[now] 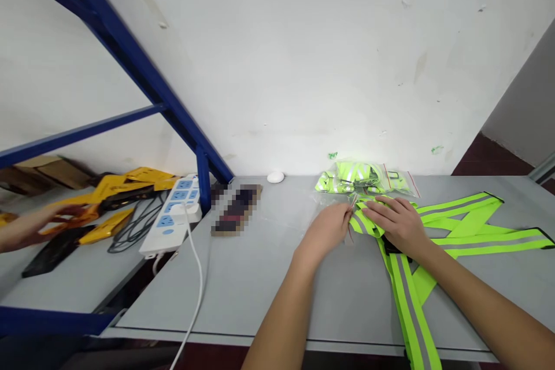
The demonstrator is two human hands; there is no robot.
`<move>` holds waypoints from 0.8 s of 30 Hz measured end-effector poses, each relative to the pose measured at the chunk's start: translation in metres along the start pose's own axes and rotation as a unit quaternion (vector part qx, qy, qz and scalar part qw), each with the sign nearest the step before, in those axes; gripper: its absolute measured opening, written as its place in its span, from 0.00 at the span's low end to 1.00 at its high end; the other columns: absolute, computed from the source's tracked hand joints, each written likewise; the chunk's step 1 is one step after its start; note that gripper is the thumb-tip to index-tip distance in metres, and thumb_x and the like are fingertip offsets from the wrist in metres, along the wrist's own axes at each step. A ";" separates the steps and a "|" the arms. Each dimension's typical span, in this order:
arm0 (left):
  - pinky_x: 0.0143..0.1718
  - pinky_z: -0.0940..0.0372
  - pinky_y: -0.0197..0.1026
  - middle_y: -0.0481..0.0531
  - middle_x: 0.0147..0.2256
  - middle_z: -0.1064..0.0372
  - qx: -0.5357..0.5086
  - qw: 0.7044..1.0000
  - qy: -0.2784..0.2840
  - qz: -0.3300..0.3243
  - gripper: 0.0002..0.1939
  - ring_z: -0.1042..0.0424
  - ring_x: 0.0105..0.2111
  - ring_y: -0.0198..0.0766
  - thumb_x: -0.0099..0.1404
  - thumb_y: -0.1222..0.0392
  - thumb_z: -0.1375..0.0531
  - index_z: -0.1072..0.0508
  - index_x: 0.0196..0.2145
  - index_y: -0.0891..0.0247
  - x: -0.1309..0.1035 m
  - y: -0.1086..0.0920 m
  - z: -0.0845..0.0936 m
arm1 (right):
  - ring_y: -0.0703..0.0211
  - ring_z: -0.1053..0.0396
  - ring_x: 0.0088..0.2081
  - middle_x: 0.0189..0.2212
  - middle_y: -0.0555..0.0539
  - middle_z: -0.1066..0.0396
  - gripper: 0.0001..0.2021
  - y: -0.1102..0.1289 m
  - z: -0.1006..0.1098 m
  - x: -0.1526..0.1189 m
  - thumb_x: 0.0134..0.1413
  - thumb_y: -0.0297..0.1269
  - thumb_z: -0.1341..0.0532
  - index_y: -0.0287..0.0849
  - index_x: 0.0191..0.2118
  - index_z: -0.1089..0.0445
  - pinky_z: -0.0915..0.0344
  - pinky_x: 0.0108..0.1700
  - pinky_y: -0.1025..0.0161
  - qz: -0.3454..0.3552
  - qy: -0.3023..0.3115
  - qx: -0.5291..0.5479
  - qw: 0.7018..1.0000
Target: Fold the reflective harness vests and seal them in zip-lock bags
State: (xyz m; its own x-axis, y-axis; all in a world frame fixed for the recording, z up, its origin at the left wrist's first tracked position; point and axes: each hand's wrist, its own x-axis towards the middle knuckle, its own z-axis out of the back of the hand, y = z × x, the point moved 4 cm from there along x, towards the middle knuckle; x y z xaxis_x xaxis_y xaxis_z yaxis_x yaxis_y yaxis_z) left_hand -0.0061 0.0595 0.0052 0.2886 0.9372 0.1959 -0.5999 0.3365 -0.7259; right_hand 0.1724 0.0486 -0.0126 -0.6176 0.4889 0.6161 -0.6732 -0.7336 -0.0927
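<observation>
My left hand (329, 228) is closed at the mouth of a clear zip bag (310, 215) with a red strip, its thumb and fingers pinching the edge. Beside it, my right hand (403, 226) curls over a folded bundle at one end of a neon yellow-green reflective vest (411, 295) with grey stripes, gripping it against the bag's opening. The vest's other straps spread to the right and hang over the table's front edge. How much of the bundle is inside the bag is hidden by my hands. Just behind them lie packed reflective vests (358, 173) in clear bags.
A white power strip (171, 225) with a plugged-in cable stands left, by a blue metal frame (147, 81). A pixelated flat item (236, 211) and a white oval object (275, 177) lie on the grey table (243, 289). Another person's hand (47, 222) handles something orange among yellow packets.
</observation>
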 end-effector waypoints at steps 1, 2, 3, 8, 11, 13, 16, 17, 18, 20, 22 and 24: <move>0.26 0.46 0.40 0.51 0.24 0.32 -0.016 1.000 -0.011 -0.004 0.13 0.35 0.25 0.41 0.65 0.57 0.47 0.28 0.25 0.58 0.001 -0.002 0.001 | 0.51 0.33 0.53 0.51 0.51 0.27 0.27 0.000 -0.001 0.001 0.54 0.18 0.48 0.52 0.54 0.33 0.39 0.47 0.54 0.006 0.007 -0.010 1.000; 0.28 0.45 0.40 0.51 0.26 0.30 -0.031 0.999 -0.019 -0.007 0.12 0.34 0.27 0.41 0.65 0.56 0.47 0.26 0.28 0.58 0.002 -0.004 0.001 | 0.51 0.33 0.52 0.51 0.50 0.27 0.27 0.001 -0.002 0.001 0.53 0.17 0.47 0.50 0.54 0.33 0.39 0.46 0.54 0.013 0.011 -0.020 1.000; 0.29 0.43 0.40 0.52 0.28 0.28 -0.048 0.999 -0.025 -0.006 0.11 0.32 0.28 0.42 0.65 0.55 0.46 0.25 0.30 0.58 0.002 -0.006 0.001 | 0.51 0.33 0.51 0.50 0.50 0.27 0.26 0.002 -0.002 0.002 0.52 0.17 0.47 0.49 0.53 0.32 0.40 0.45 0.54 0.018 0.013 -0.029 0.999; 0.30 0.40 0.40 0.51 0.31 0.25 -0.166 0.985 -0.032 0.028 0.11 0.32 0.27 0.41 0.62 0.52 0.42 0.22 0.35 0.57 0.002 -0.013 -0.002 | 0.51 0.32 0.46 0.56 0.45 0.32 0.26 0.006 -0.002 0.006 0.48 0.16 0.46 0.47 0.50 0.31 0.40 0.42 0.55 -0.008 0.028 -0.056 0.998; 0.37 0.40 0.44 0.51 0.30 0.25 -0.150 0.988 -0.016 0.011 0.11 0.32 0.28 0.42 0.62 0.51 0.42 0.22 0.37 0.56 0.001 -0.016 -0.002 | 0.52 0.31 0.43 0.61 0.43 0.39 0.24 0.008 -0.003 0.007 0.46 0.15 0.47 0.45 0.46 0.30 0.40 0.39 0.55 -0.019 0.041 -0.050 0.998; 0.43 0.42 0.46 0.51 0.30 0.26 -0.095 0.995 -0.019 -0.027 0.11 0.32 0.32 0.44 0.64 0.53 0.43 0.23 0.37 0.55 0.001 -0.020 -0.003 | 0.51 0.32 0.43 0.58 0.45 0.35 0.25 0.009 -0.005 0.007 0.44 0.14 0.47 0.44 0.46 0.30 0.40 0.39 0.56 -0.002 0.053 -0.033 0.998; 0.46 0.46 0.47 0.52 0.34 0.26 -0.014 0.993 -0.086 -0.081 0.09 0.33 0.38 0.45 0.66 0.57 0.45 0.25 0.38 0.56 -0.002 -0.030 -0.003 | 0.49 0.32 0.43 0.51 0.46 0.29 0.29 0.005 -0.005 0.005 0.39 0.15 0.46 0.43 0.50 0.32 0.39 0.38 0.55 -0.031 0.062 -0.003 0.998; 0.47 0.47 0.46 0.53 0.35 0.27 0.002 0.988 -0.128 -0.090 0.08 0.33 0.39 0.45 0.66 0.57 0.45 0.26 0.37 0.56 -0.003 -0.032 -0.003 | 0.49 0.32 0.43 0.50 0.45 0.28 0.30 0.001 -0.003 0.004 0.38 0.16 0.45 0.42 0.51 0.33 0.38 0.39 0.54 -0.060 0.057 0.009 0.997; 0.46 0.47 0.46 0.53 0.36 0.29 0.008 0.980 -0.177 -0.093 0.06 0.34 0.40 0.45 0.65 0.58 0.45 0.28 0.36 0.57 -0.005 -0.034 -0.002 | 0.48 0.32 0.43 0.49 0.44 0.28 0.31 -0.003 0.000 0.003 0.38 0.17 0.45 0.42 0.52 0.34 0.37 0.41 0.54 -0.090 0.047 0.022 0.995; 0.43 0.45 0.43 0.52 0.34 0.33 -0.017 0.961 -0.266 -0.076 0.03 0.36 0.38 0.42 0.64 0.58 0.44 0.34 0.34 0.58 -0.009 -0.032 -0.003 | 0.46 0.33 0.45 0.48 0.43 0.28 0.31 -0.012 0.008 0.001 0.39 0.19 0.45 0.41 0.54 0.37 0.36 0.45 0.53 -0.145 0.015 0.046 0.988; 0.34 0.44 0.40 0.48 0.30 0.40 -0.077 0.956 -0.281 -0.023 0.07 0.39 0.32 0.39 0.64 0.56 0.44 0.39 0.32 0.58 -0.008 -0.025 -0.010 | 0.45 0.33 0.46 0.46 0.42 0.28 0.31 -0.019 0.017 -0.001 0.40 0.21 0.44 0.41 0.55 0.37 0.35 0.47 0.52 -0.179 -0.013 0.058 0.982; 0.28 0.46 0.37 0.46 0.28 0.43 -0.135 0.966 -0.217 0.033 0.09 0.42 0.27 0.36 0.65 0.53 0.46 0.41 0.32 0.58 -0.004 -0.018 -0.023 | 0.45 0.32 0.45 0.44 0.42 0.27 0.29 -0.024 0.024 -0.002 0.41 0.22 0.44 0.42 0.54 0.37 0.34 0.46 0.51 -0.197 -0.024 0.060 0.978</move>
State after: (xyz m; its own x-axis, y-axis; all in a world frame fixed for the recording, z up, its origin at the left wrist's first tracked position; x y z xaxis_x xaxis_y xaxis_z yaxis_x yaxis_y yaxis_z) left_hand 0.0201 0.0476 0.0023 -0.1189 0.9255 0.3597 -0.3735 0.2939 -0.8798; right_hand 0.1995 0.0543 0.0072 -0.2977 0.7247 0.6215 -0.8006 -0.5441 0.2510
